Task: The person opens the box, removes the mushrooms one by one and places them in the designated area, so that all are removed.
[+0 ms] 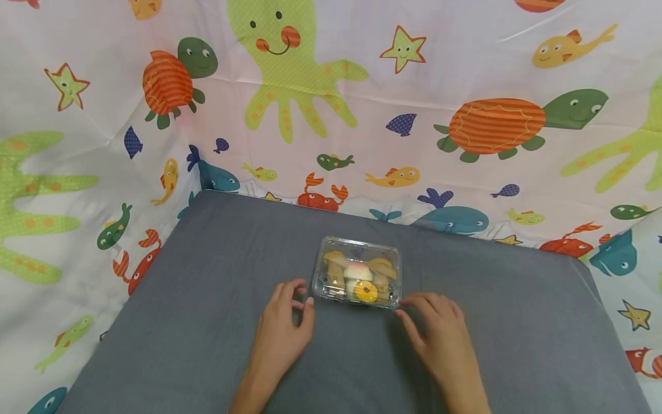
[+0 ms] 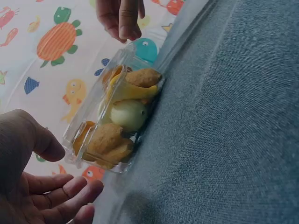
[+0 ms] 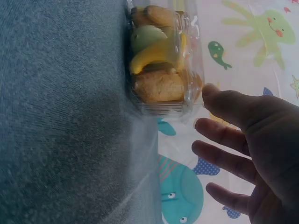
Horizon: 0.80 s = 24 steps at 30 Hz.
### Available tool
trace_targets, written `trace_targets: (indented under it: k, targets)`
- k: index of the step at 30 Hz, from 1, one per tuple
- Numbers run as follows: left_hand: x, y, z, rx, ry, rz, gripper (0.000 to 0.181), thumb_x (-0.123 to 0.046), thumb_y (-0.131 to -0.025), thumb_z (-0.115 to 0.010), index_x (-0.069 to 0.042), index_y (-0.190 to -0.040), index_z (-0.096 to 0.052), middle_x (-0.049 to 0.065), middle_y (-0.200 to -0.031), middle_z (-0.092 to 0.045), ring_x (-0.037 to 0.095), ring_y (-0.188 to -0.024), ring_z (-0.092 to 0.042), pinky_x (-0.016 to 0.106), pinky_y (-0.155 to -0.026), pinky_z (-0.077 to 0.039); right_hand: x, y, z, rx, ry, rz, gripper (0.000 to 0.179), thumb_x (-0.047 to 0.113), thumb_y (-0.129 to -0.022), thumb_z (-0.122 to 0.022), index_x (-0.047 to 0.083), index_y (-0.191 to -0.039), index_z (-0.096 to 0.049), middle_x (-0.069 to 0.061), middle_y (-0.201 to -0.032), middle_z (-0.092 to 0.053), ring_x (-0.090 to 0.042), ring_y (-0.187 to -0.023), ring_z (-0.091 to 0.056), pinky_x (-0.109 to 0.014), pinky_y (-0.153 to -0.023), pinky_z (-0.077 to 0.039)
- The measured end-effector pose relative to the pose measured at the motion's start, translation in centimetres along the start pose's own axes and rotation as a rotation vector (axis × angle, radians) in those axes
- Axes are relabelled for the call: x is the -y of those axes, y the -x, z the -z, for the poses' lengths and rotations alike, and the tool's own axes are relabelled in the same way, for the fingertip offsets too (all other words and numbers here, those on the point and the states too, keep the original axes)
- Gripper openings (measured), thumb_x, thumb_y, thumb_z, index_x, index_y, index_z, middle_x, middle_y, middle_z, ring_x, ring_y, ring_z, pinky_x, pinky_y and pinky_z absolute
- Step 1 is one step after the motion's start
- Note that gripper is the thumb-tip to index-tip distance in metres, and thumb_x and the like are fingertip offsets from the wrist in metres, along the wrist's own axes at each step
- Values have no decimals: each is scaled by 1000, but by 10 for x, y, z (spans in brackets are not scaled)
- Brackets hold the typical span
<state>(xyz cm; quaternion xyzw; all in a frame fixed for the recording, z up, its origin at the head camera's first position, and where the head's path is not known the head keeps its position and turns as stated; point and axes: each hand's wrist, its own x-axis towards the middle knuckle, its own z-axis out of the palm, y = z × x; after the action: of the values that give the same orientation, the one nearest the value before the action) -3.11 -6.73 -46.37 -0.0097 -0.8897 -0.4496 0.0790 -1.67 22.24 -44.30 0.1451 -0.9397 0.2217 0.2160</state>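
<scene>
Hands flank a clear plastic box [image 1: 357, 250] on a gray tablecloth [image 1: 207, 322], its lid down over what look like small pieces of food. The left hand [image 1: 287, 325] is just beside the box's near left corner, its fingers loosely bent and relaxed, with a gap between thumb and fingers. The right hand [image 1: 439, 330] is at the near right corner, fingers relaxed and apart, the thumb tip close to the box's end in the right wrist view; whether it touches the plastic, the pictures do not settle. Neither hand grips the box, which sits flat on the cloth, beyond and between the two hands.

Through the plastic, brown pieces [image 1: 336, 273] show at both ends, with a pale piece [image 1: 358, 272] between them and a yellow piece [image 1: 366, 291] at the front.

Behind the table hangs a white curtain [image 1: 362, 167] printed with sea creatures: a green octopus [image 1: 289, 63], an orange-shelled turtle [image 1: 496, 126], a red crab [image 1: 318, 201] and a blue whale [image 1: 460, 219] among them. The curtain also covers the left side.
</scene>
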Motion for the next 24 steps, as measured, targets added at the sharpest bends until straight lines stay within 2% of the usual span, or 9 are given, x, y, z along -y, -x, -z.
trace_targets:
  k: [7, 12, 18, 24]
  targets:
    - [5, -7, -5, 56, 108, 48, 20, -22, -100, -69, -15, -119, -70, -3, -105, -69, 7, -87, -69, 40, -80, -56, 0, 0, -8, -4, -17, 16, 26, 12, -82, -90, 15, -104, -76, 1, -105, -71, -25, -100, -68, -58, -95, -47]
    - [8, -12, -7, 97, 160, 95, 11, -21, -102, -68, -16, -111, -70, -3, -96, -70, 7, -81, -68, 34, -73, -54, 1, -1, -12, -21, -31, 35, 28, 10, -81, -92, 15, -103, -76, 1, -102, -69, -23, -94, -68, -57, -88, -51]
    - [12, -16, -9, 145, 249, 138, 12, -23, -104, -67, -12, -108, -69, 1, -91, -71, 9, -74, -71, 29, -64, -51, 0, -4, -15, -37, -49, 53, 28, 8, -80, -92, 14, -102, -75, -2, -103, -68, -23, -89, -68, -47, -78, -55]
    - [15, -20, -14, 180, 339, 167, 14, -23, -103, -70, -10, -107, -70, 9, -91, -74, 20, -76, -75, 27, -68, -51, 1, -2, -17, -21, -24, 1, 28, 12, -80, -93, 16, -100, -73, -10, -118, -69, -31, -99, -70, -53, -81, -55]
